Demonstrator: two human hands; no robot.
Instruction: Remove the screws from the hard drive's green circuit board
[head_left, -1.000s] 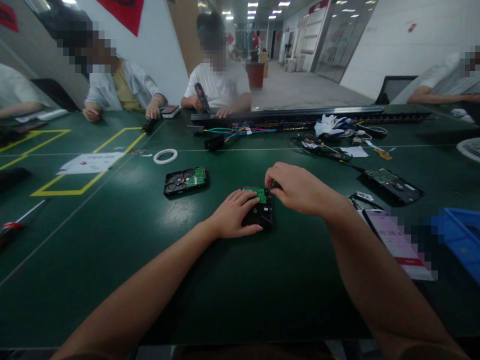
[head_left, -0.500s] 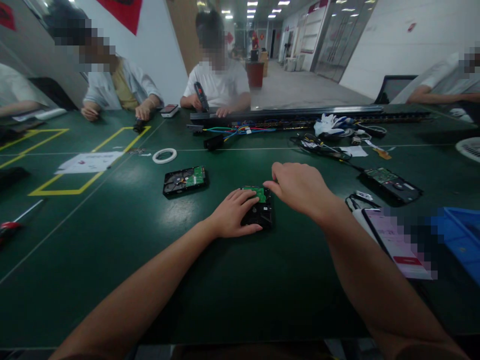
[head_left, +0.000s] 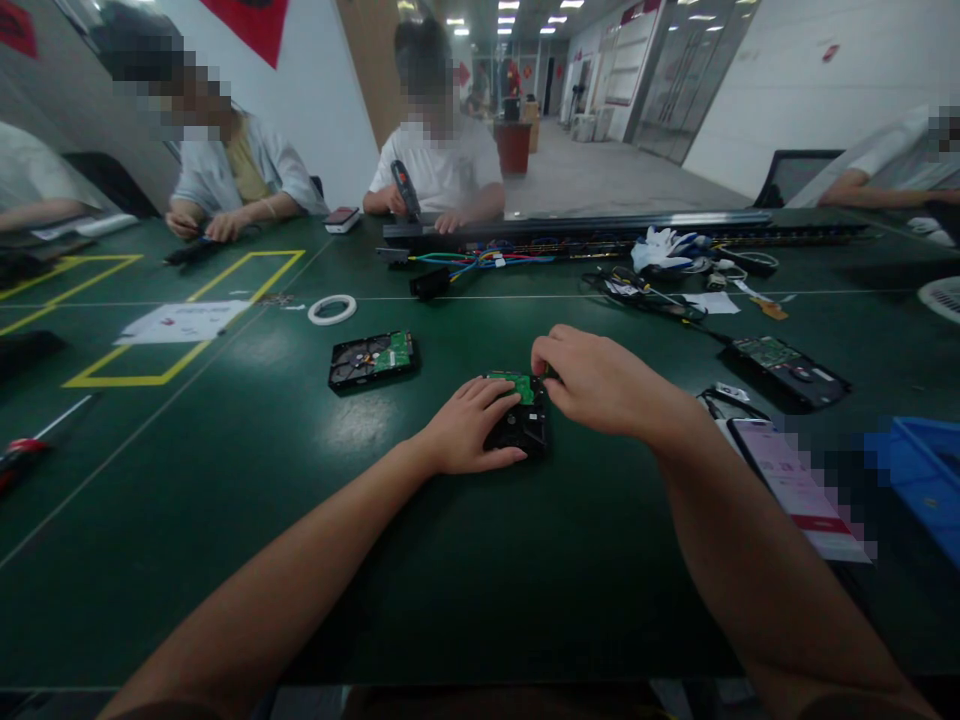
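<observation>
A black hard drive (head_left: 531, 425) with a green circuit board lies on the table in front of me. My left hand (head_left: 471, 428) rests flat over its left side, fingers stretched across the board and thumb along the near edge. At the drive's far right corner is my right hand (head_left: 592, 378), its fingers curled in a pinch. Something small and dark shows by the fingertips, too hidden to name. A second hard drive (head_left: 360, 362) sits further left, circuit board up. Another hard drive (head_left: 787, 372) lies to the right, past my right forearm.
A red-handled screwdriver (head_left: 30, 452) lies at the left edge, a white tape roll (head_left: 332, 310) beyond the second drive. On the right are a phone (head_left: 787, 470) and a blue bin (head_left: 926, 480). Cables (head_left: 480, 258) and gloves (head_left: 664, 248) lie at the back. Co-workers sit opposite.
My right hand has turned slightly at the drive's corner, its fingers curling in more. The left hand stays put. A co-worker at the far left has brought both hands together around a dark object.
</observation>
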